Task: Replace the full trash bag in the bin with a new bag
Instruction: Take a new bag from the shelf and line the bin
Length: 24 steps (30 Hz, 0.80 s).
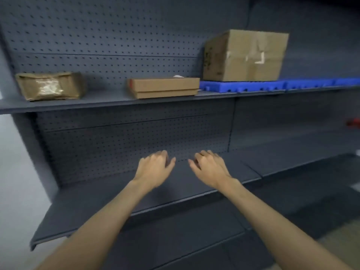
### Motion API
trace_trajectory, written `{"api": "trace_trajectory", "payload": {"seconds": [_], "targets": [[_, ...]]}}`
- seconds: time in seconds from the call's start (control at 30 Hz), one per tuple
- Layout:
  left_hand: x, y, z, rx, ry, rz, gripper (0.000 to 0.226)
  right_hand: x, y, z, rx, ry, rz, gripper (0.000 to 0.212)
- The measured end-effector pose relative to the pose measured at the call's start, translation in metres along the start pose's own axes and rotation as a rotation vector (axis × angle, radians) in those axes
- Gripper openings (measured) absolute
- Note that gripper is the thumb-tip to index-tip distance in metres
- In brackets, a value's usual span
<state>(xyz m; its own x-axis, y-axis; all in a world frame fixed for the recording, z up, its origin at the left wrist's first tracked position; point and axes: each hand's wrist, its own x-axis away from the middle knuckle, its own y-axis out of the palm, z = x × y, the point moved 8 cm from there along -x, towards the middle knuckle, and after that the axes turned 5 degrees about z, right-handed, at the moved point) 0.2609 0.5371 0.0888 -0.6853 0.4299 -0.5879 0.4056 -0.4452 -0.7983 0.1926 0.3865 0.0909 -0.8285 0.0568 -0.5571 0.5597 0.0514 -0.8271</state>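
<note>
Head view: left hand (153, 165) and right hand (211, 168) hover over a dark shelf (97, 201), fingers loosely curled, holding nothing. Neither bin nor bag shows, so seemingly 0 steps done; everything remains.

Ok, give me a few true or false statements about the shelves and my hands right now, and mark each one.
1. The left hand grips a trash bag. False: it holds nothing, fingers loosely curled.
2. The large cardboard box sits on a blue pad. True.
3. The flat cardboard box lies on the lower shelf. False: it lies on the upper shelf, beside the blue pad.
4. A crumpled brown package lies at the left end of the upper shelf. True.
5. The right hand rests on the large cardboard box. False: it hovers over the lower shelf, holding nothing.
6. No trash bin shows in this view. True.
</note>
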Motion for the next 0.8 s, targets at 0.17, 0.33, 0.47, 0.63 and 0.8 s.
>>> {"api": "trace_trajectory", "payload": {"seconds": [0.17,0.33,0.47,0.63,0.8], "targets": [[-0.034,0.038,0.136,0.15,0.209,-0.04,0.039,0.054,-0.061,0.119,0.143,0.221,0.043,0.042],[-0.046,0.063,0.267,0.28,0.39,-0.089,0.039,0.122,-0.121,0.217,0.273,0.424,0.075,0.041],[-0.04,0.076,0.371,0.378,0.501,-0.128,0.04,0.183,-0.172,0.288,0.378,0.576,0.076,0.038],[-0.026,0.086,0.487,0.454,0.635,-0.139,0.038,0.253,-0.225,0.36,0.466,0.713,0.082,0.043],[-0.025,0.098,0.591,0.481,0.76,-0.149,0.038,0.309,-0.266,0.429,0.501,0.832,0.137,0.042]]}}
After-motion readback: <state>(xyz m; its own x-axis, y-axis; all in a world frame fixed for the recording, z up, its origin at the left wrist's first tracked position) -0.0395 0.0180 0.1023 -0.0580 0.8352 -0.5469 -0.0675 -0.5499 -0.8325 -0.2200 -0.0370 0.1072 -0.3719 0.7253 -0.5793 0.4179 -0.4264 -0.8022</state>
